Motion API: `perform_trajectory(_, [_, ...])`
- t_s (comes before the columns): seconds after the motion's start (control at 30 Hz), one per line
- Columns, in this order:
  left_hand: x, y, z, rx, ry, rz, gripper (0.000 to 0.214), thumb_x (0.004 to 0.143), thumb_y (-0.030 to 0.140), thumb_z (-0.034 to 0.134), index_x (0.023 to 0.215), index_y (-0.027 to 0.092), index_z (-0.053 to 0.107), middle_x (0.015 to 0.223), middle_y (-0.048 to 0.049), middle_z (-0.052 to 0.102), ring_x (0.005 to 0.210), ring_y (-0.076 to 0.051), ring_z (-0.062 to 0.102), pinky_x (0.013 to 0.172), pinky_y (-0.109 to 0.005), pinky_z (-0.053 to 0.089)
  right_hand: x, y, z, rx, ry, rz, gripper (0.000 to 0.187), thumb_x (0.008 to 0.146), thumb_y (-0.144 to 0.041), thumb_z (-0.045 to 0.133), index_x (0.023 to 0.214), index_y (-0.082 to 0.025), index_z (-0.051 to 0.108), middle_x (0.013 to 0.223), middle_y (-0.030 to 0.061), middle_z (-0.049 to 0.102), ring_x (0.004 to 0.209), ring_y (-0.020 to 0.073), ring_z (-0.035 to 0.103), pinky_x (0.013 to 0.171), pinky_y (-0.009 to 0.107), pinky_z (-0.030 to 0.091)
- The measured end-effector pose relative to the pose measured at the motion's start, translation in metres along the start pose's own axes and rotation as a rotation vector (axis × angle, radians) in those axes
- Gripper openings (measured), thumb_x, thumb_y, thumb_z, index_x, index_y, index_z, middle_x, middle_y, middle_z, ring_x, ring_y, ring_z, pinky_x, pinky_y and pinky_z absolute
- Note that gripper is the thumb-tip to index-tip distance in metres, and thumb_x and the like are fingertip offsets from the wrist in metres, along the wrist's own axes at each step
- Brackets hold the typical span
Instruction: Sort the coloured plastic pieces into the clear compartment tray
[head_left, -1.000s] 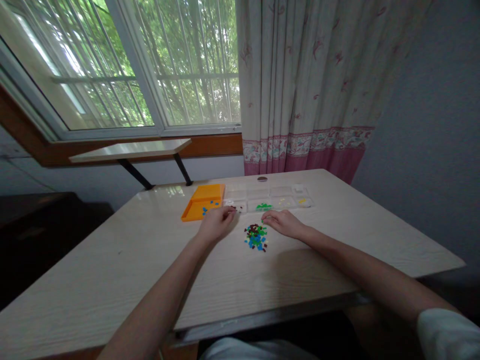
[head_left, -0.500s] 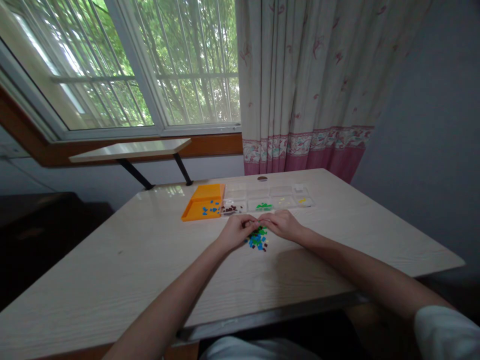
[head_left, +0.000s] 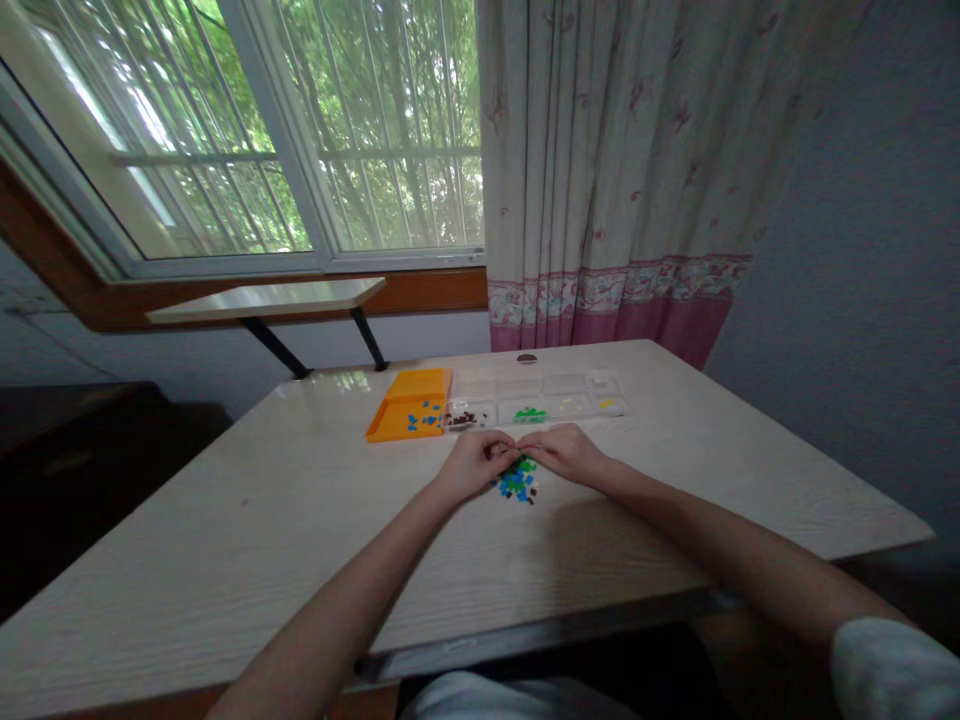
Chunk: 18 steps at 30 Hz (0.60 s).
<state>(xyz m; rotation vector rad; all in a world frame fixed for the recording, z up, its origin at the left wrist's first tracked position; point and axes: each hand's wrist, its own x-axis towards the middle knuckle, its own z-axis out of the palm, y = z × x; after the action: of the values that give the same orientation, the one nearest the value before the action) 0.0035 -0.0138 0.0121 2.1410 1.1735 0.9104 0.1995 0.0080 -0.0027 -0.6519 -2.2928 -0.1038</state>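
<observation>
A loose pile of small flat pieces (head_left: 517,484), mostly blue and green with some dark brown and pale yellow, lies on the table. Just over its far edge, my left hand (head_left: 480,462) and my right hand (head_left: 568,453) meet at the fingertips. Both hands are closed in a pinch, and whatever sits between the fingers is too small to name. Beyond them stands an open orange case (head_left: 405,422) with blue pieces inside. Beside it, clear compartment boxes hold dark brown pieces (head_left: 465,419), green pieces (head_left: 530,414) and a few yellow pieces (head_left: 607,404).
The pale wooden table (head_left: 315,540) spreads under everything. At its back left a small raised shelf (head_left: 270,298) stands on dark brackets. A dark round spot (head_left: 526,358) marks the far edge. Behind are a window and a patterned curtain (head_left: 600,200).
The view has shifted very slightly. Both hands stay pinched together over the pile, with hardly any movement of the fingers.
</observation>
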Motion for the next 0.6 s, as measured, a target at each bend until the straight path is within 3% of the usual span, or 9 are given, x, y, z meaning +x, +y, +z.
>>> perform_trajectory(0.17, [-0.0006, 0.0015, -0.0008, 0.039, 0.040, 0.005, 0.022, 0.074, 0.031, 0.055, 0.083, 0.013, 0.065, 0.048, 0.0056, 0.044, 0.045, -0.006, 0.037, 0.045, -0.015, 0.028, 0.0004, -0.0014, -0.0005, 0.052, 0.024, 0.083, 0.021, 0.085, -0.033, 0.049, 0.091, -0.020, 0.065, 0.070, 0.0007, 0.069, 0.056, 0.0105, 0.061, 0.056, 0.019, 0.043])
perform_trajectory(0.6, [-0.0014, 0.0028, 0.0001, 0.027, 0.082, 0.011, 0.021, 0.074, 0.030, 0.055, 0.082, 0.013, 0.066, 0.048, 0.0060, 0.044, 0.045, -0.005, 0.036, 0.045, -0.015, 0.029, 0.0020, -0.0035, -0.0029, 0.039, 0.076, 0.087, 0.023, 0.083, -0.036, 0.052, 0.085, -0.019, 0.067, 0.056, -0.0003, 0.063, 0.046, 0.0089, 0.054, 0.052, 0.019, 0.040])
